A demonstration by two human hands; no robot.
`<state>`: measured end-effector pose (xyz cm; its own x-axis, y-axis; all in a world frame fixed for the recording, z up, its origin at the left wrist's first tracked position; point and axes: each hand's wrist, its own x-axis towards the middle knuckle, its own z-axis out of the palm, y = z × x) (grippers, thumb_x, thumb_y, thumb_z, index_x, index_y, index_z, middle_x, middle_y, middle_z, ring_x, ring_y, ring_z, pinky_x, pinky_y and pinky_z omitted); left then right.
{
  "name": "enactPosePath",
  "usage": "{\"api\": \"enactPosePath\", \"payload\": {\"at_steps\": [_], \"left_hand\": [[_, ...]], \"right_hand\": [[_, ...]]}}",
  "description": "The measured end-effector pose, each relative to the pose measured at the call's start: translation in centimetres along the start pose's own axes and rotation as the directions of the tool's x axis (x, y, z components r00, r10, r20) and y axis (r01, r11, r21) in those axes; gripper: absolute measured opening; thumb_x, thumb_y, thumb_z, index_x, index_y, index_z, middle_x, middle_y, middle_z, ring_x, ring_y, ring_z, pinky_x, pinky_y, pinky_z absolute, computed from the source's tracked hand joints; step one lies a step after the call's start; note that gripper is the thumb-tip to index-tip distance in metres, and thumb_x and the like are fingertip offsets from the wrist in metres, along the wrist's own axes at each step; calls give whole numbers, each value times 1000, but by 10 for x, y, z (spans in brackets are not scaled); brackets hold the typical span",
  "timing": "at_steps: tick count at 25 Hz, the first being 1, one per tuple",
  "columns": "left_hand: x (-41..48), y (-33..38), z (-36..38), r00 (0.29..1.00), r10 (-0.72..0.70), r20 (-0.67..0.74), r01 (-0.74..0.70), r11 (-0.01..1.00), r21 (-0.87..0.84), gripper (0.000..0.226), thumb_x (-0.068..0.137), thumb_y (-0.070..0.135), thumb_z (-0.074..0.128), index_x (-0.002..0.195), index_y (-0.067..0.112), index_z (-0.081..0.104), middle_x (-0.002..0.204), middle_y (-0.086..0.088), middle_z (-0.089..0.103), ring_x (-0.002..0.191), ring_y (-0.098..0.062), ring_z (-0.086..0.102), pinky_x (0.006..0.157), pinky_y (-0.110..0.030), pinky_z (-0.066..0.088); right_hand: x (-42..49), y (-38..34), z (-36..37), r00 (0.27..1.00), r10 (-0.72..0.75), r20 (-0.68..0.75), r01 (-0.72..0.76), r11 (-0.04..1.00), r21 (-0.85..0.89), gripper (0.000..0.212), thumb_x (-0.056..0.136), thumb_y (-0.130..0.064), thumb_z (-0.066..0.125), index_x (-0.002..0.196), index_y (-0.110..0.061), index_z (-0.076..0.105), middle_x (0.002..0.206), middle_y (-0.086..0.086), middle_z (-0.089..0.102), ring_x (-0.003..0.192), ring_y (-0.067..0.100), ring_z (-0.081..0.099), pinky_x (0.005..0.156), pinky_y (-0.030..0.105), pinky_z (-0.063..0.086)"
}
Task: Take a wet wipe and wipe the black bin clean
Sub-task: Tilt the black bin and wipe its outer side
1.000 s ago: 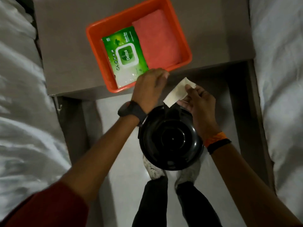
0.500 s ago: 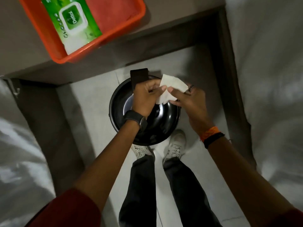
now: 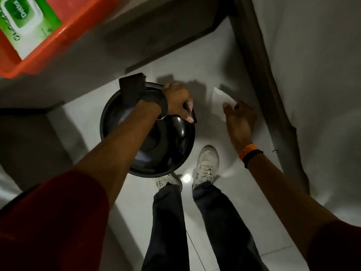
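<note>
The hands are parting: the left hand [image 3: 178, 102] is now clamping the black bin [image 3: 148, 132] rim on the floor, while the right hand [image 3: 240, 118], off to its right, is pinching the wet wipe [image 3: 219, 102]. The green pack [image 3: 23, 22] is reading "Dettol".
</note>
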<state>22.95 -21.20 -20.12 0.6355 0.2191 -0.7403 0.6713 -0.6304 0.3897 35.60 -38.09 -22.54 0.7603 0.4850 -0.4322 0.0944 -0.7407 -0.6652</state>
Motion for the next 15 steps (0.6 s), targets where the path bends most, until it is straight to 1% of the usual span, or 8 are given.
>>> {"api": "enactPosePath", "payload": {"at_steps": [4,6,7,9,11,12,13,15], "left_hand": [[-53,-22,6,998,15,-64,-25,988,-154,27,66,47,87,82,30,74,99,11,72,114,-11,56,102,-42,29],[-87,-39,11,998,12,-64,-32,950,-312,24,63,39,91,76,29,73,91,12,69,103,-7,59,100,-40,30],[-99,-46,15,998,14,-65,-38,921,-388,24,62,33,92,75,26,74,88,13,66,98,-7,60,101,-39,36],[-113,-54,25,998,14,-66,-46,859,-510,26,61,21,94,77,13,75,85,12,64,91,-10,60,95,-39,47],[-117,-63,39,996,24,-86,-70,802,-594,26,61,12,93,76,5,74,87,-1,67,92,-21,62,91,-45,50],[-118,-67,46,995,34,-98,-87,782,-617,26,60,11,93,75,4,73,88,-6,68,93,-26,61,91,-51,50],[-120,-72,53,993,45,-107,-102,775,-623,26,60,12,93,74,6,73,87,-6,67,91,-26,61,91,-54,50],[-124,-80,66,991,70,-112,-123,801,-586,26,57,20,95,70,15,73,82,7,63,88,-16,59,93,-57,48]], "right_hand": [[-24,-6,18,991,-130,25,130,991,-14,19,100,-12,59,95,-12,77,74,2,71,57,0,54,64,26,52],[-49,-6,33,954,-260,147,267,963,-35,27,98,-8,55,118,-4,73,100,13,79,66,3,63,71,21,58],[-65,-7,41,903,-324,281,337,942,5,37,98,-7,52,132,-5,66,126,14,74,90,10,71,90,21,57],[-92,-6,55,707,-437,556,465,880,100,52,100,-14,43,152,-7,46,160,11,45,147,22,45,125,33,30],[-89,-1,66,526,-518,674,626,773,106,56,104,-22,35,158,-8,34,168,9,29,160,22,21,132,39,12],[-74,0,72,497,-521,694,674,736,70,54,106,-24,34,158,-9,34,168,8,29,160,22,20,133,40,11],[-54,-3,78,518,-482,707,681,732,0,51,108,-24,35,157,-10,36,168,8,31,159,22,22,132,40,12],[-4,-12,95,653,-327,683,607,766,-213,46,111,-24,36,155,-13,41,166,7,35,158,23,25,131,37,12]]}}
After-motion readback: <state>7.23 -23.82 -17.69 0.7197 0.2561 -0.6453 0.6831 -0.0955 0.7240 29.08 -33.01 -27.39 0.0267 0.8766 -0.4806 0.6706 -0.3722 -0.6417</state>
